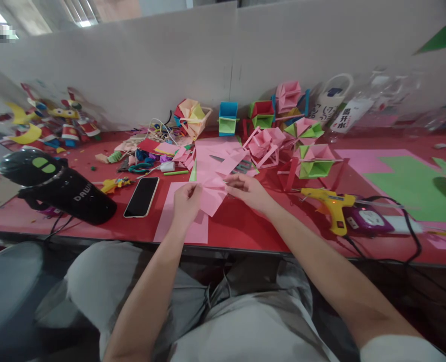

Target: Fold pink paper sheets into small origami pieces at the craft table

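Note:
Between my two hands is a creased square of pink paper (212, 197), held just above the table. My left hand (187, 198) pinches its left corner. The fingers of my right hand (245, 190) close on the right side of the same sheet. Below my left hand lies a flat pink sheet (170, 216). Beyond the paper are more pink pieces (208, 151), with scissors (243, 165) partly covered by them. A black-screened phone (142, 197) rests left of my left hand.
A black tumbler (65, 193) leans at the left. To the right, a yellow glue gun (332, 203) lies beside a purple power strip (369, 221) with cables. Folded paper models (315, 161) and plastic bottles (353, 113) stand along the grey partition (151, 65). Green paper (415, 186) lies far right.

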Demonstrator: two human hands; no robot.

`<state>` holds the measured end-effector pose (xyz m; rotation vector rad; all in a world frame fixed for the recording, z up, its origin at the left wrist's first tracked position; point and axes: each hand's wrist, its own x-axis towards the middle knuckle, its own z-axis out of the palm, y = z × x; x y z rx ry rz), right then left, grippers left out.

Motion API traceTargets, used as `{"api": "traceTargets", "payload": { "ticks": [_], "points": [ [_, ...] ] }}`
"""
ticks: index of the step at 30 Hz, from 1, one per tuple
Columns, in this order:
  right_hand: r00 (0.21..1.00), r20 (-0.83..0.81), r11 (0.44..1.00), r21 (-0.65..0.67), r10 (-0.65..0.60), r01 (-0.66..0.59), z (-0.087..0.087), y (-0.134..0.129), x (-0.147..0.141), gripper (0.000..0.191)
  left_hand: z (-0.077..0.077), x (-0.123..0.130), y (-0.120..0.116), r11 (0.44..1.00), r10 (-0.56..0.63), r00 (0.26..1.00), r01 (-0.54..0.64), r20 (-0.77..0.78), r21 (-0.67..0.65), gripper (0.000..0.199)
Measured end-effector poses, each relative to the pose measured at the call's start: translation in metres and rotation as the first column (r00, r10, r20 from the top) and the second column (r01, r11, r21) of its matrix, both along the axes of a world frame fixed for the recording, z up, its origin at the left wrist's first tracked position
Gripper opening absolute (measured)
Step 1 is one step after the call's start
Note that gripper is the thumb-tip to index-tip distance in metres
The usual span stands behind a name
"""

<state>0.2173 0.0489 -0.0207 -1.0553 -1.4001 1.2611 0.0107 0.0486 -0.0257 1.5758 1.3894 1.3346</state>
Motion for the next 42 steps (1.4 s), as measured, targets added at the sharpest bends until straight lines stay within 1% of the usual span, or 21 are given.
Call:
{"api": "traceTargets", "payload": {
  "ticks": [3,6,9,13,15,18,20,22,25,27,29,30,32,34,38,42],
  "points": [
    [1.000,-0.016,0.999,-0.031,0.009,-0.010,-0.002,0.001,0.001,0.035,0.000,-0.001,0.000,0.999,0.035,0.999,-0.035,0.013,-0.005,0.026],
    [0.998,-0.056,0.996,-0.084,0.004,-0.009,-0.003,0.003,0.001,0.038,0.000,0.000,0.000,0.999,0.035,0.999,-0.034,0.025,-0.006,0.028],
    [1.000,-0.017,0.999,-0.039,-0.007,0.006,-0.003,0.002,0.001,0.037,-0.001,0.001,0.000,1.000,-0.013,0.999,0.013,0.034,-0.003,0.029],
    [0.997,0.054,0.999,0.030,-0.046,0.045,-0.005,0.003,0.001,0.048,-0.001,0.003,0.000,0.998,-0.064,0.997,0.064,0.035,0.012,0.028],
    [0.996,0.072,0.997,0.057,-0.049,0.045,-0.007,0.004,0.001,0.043,-0.001,0.004,0.000,0.996,-0.084,0.995,0.084,0.048,0.000,0.028],
    [0.996,0.086,0.996,0.090,-0.022,0.014,-0.009,0.006,0.002,0.035,-0.004,0.004,0.001,0.991,-0.128,0.985,0.132,0.112,-0.027,0.026],
    [0.997,0.080,0.997,0.078,-0.013,0.006,-0.009,0.007,0.003,0.036,-0.007,0.005,0.001,0.986,-0.152,0.976,0.161,0.154,-0.044,0.025],
    [0.998,0.050,0.999,0.040,-0.028,0.026,-0.009,0.007,0.003,0.037,-0.008,0.005,0.001,0.984,-0.160,0.971,0.172,0.177,-0.052,0.022],
    [0.999,-0.011,0.999,-0.022,-0.049,0.049,-0.008,0.007,0.002,0.038,-0.007,0.005,0.001,0.986,-0.143,0.971,0.156,0.191,-0.056,0.018],
    [0.998,-0.012,0.998,-0.028,-0.057,0.057,-0.007,0.007,0.001,0.039,-0.005,0.006,0.001,0.988,-0.121,0.973,0.138,0.198,-0.073,0.018],
    [0.996,0.059,0.998,0.034,-0.063,0.061,-0.005,0.005,0.001,0.039,-0.003,0.007,0.000,0.988,-0.095,0.975,0.117,0.201,-0.098,0.020],
    [0.989,0.129,0.994,0.089,-0.069,0.058,-0.005,0.004,0.001,0.039,-0.003,0.007,0.000,0.988,-0.084,0.977,0.108,0.197,-0.110,0.022],
    [0.951,0.291,0.976,0.214,-0.108,0.045,-0.005,0.003,0.002,0.037,-0.001,0.007,-0.001,0.987,-0.069,0.981,0.094,0.183,-0.132,0.025],
    [0.899,0.406,0.952,0.304,-0.164,0.036,-0.006,0.002,0.002,0.035,-0.001,0.008,-0.002,0.984,-0.070,0.984,0.095,0.163,-0.148,0.029],
    [0.837,0.493,0.922,0.386,-0.236,0.033,-0.010,0.003,0.004,0.036,-0.001,0.009,-0.003,0.981,-0.089,0.988,0.110,0.129,-0.159,0.033],
    [0.796,0.544,0.899,0.439,-0.267,0.001,-0.010,0.002,0.005,0.036,0.001,0.009,-0.004,0.973,-0.101,0.983,0.130,0.153,-0.192,0.035]
  ]
}}
